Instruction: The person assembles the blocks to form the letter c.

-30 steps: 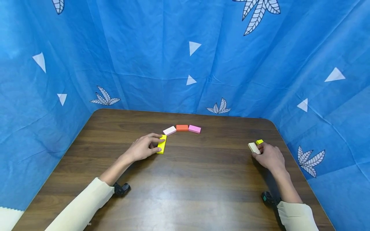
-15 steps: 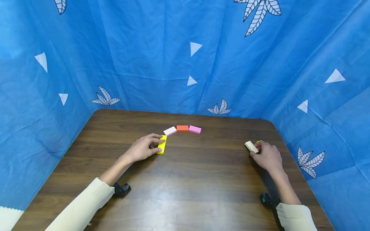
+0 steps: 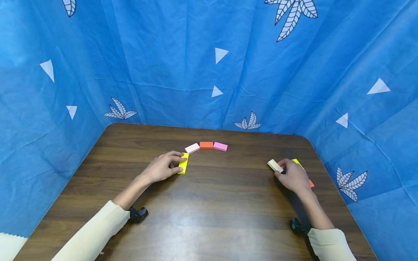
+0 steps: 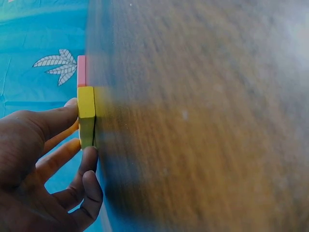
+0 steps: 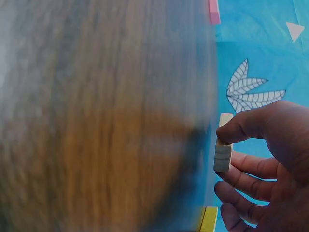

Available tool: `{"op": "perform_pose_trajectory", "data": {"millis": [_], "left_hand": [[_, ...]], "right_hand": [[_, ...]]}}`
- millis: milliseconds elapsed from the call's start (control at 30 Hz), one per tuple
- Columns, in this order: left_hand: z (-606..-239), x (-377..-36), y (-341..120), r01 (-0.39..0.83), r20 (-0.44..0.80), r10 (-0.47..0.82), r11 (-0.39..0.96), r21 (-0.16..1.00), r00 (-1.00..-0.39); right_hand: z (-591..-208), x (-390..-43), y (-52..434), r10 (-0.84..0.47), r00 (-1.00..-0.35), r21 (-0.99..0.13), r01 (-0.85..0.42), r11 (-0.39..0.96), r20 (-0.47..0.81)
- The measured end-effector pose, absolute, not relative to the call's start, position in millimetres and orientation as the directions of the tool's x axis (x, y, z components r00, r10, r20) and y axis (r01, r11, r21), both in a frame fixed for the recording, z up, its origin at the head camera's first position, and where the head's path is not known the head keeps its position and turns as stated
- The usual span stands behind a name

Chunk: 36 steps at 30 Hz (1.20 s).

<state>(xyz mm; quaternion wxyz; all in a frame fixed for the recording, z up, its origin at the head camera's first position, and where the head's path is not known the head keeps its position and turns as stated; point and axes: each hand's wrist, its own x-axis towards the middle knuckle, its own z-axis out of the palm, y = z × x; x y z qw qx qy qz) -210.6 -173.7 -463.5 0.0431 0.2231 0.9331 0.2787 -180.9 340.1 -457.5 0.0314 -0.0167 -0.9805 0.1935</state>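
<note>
**Both hands on blocks, right one lifted**

My right hand (image 3: 294, 176) pinches a pale wooden block (image 3: 275, 165) between thumb and fingers (image 5: 246, 164); the right wrist view shows it raised off the counter (image 3: 209, 203). My left hand (image 3: 161, 167) holds a yellow block (image 3: 184, 162) flat on the counter, fingers curled along its edge. Only the head view shows the white (image 3: 192, 148), orange (image 3: 206, 145) and pink (image 3: 220, 146) blocks in a row beyond it.

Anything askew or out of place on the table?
Nothing damaged. The row bends: the pale pink block is angled against the orange block, and the yellow block at the left hand runs nearly perpendicular.
</note>
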Motion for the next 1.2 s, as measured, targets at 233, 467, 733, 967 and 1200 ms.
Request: {"op": "perform_pose_trajectory", "data": {"millis": [233, 467, 733, 967, 1200], "left_hand": [[-463, -212, -173, 0.398, 0.046, 0.443, 0.749, 0.530, -0.895], [-464, -212, -173, 0.398, 0.043, 0.445, 0.748, 0.531, -0.894], [-464, -213, -174, 0.408, 0.047, 0.451, 0.751, 0.519, -0.891], [-464, -213, -173, 0.402, 0.041, 0.447, 0.757, 0.515, -0.894], [-463, -212, -174, 0.397, 0.040, 0.443, 0.757, 0.519, -0.896]], "right_hand": [[-458, -181, 327, 0.032, -0.999, -0.401, 0.024, 0.916, 0.013], [-458, -180, 314, 0.018, -1.000, -0.393, 0.015, 0.919, 0.004], [-458, -181, 299, -0.020, -1.000, -0.377, -0.027, 0.926, 0.022], [-458, -179, 282, -0.052, -0.998, -0.384, -0.057, 0.922, 0.023], [-456, -181, 264, -0.104, -0.995, -0.413, -0.094, 0.906, -0.003]]}}
